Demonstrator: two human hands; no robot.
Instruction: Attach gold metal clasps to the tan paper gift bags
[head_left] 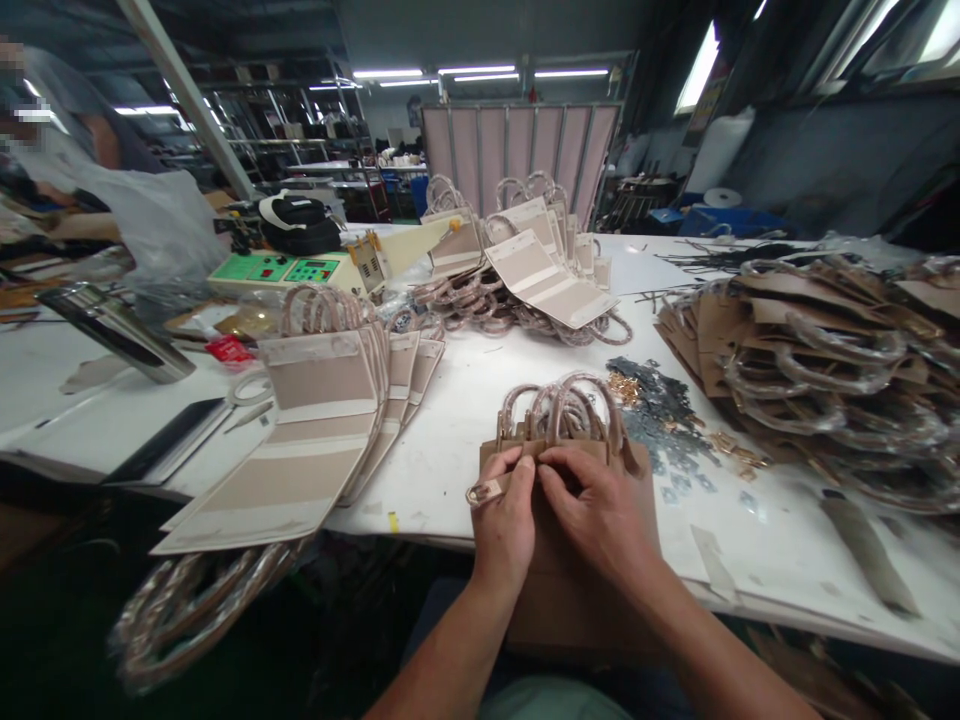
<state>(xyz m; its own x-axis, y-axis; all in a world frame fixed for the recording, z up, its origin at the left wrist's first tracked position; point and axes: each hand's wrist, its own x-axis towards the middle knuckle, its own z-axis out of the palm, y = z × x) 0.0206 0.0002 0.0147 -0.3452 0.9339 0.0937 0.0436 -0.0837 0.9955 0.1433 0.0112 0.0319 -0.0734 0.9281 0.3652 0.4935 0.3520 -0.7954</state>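
Brown bag panels with plastic-wrapped handles hang over the table's front edge before me. My left hand pinches the top edge of the front panel, and a small tan strap with a metal end sticks out beside its fingers. Close on its right, my right hand has thumb and forefinger together at the same edge. Whatever small part lies between the fingertips is too small to make out. Behind and right of the panels lie gold pieces and thin dark metal plates.
Beige panels stand stacked at the left, near a steel flask and a dark notebook. More beige panels are piled behind. Wrapped brown pieces fill the right. A green-faced machine and a person are back left.
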